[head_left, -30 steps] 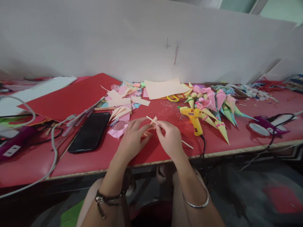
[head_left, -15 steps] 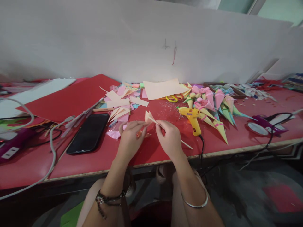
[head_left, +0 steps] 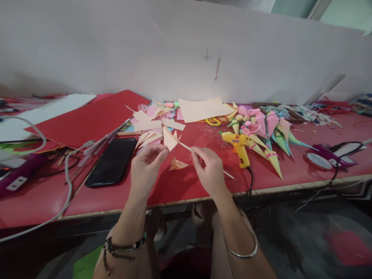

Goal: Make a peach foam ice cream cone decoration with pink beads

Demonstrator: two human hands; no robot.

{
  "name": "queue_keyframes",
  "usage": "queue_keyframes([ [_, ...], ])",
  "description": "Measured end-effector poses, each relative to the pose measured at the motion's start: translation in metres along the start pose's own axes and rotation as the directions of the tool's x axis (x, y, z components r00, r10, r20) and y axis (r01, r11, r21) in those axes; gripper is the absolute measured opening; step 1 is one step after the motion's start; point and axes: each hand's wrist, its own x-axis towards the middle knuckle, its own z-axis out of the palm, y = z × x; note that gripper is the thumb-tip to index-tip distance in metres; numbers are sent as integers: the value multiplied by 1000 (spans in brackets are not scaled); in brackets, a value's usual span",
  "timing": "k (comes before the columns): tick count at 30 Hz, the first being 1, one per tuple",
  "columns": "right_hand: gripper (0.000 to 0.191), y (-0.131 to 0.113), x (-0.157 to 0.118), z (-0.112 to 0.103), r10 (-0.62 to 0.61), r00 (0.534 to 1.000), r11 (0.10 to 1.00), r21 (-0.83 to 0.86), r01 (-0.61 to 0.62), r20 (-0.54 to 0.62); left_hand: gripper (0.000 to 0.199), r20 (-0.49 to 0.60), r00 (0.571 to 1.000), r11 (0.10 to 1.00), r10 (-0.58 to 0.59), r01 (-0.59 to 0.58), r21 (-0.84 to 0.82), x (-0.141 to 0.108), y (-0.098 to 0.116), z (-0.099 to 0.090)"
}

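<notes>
Between thumb and fingers, my left hand (head_left: 147, 166) pinches the lower edge of a folded cream paper piece (head_left: 169, 140) with pointed flaps. My right hand (head_left: 209, 169) is closed on a thin pale stick (head_left: 186, 147), whose tip is at the right side of the folded paper. On the red table (head_left: 174, 190) below, between the hands, lies another small folded peach paper piece (head_left: 178, 164). A second pale stick (head_left: 229, 174) lies just right of my right hand.
Right of my hands are a yellow glue gun (head_left: 240, 149) with a black cord and a pile of paper cones (head_left: 271, 122). At left lie a black phone (head_left: 112, 162), paper scraps (head_left: 145, 121) and a white cable (head_left: 67, 170). Yellow-handled scissors (head_left: 213, 122) lie behind.
My left hand has moved left with the folded paper, which now shows more fully. The small folded piece on the table is uncovered. My right hand still holds the stick.
</notes>
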Motion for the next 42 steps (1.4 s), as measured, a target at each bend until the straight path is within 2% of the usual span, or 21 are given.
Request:
queue_keyframes([
  [5, 26, -2, -1, 0, -40, 998, 999, 15, 39, 55, 9, 134, 991, 1000, -8, 5, 23, 0, 1, -1],
  [12, 29, -4, 0, 2, -6, 999, 1000, 0, 6, 37, 9, 224, 975, 999, -14, 3, 46, -1, 7, 1],
  [16, 29, -4, 0, 2, 11, 997, 999, 39, -14, 71, 11, 270, 963, 999, -2, -9, 41, -1, 4, 0],
  [27, 33, -4, -1, 2, 114, 991, 971, 205, -125, 66, 9, 437, 897, 983, 64, -131, 126, -3, 2, -1],
  [32, 35, -3, -1, 2, 107, 991, 966, 228, -123, 81, 10, 479, 872, 978, 99, -173, 114, -3, 2, -2],
  [37, 33, -4, -1, 2, 98, 994, 966, 235, -107, 46, 7, 448, 891, 982, 77, -146, 120, -3, 2, -2],
  [42, 48, -4, -2, 1, 128, 987, 960, 236, -148, 100, 8, 484, 871, 980, 85, -161, 117, -4, 5, 1],
])
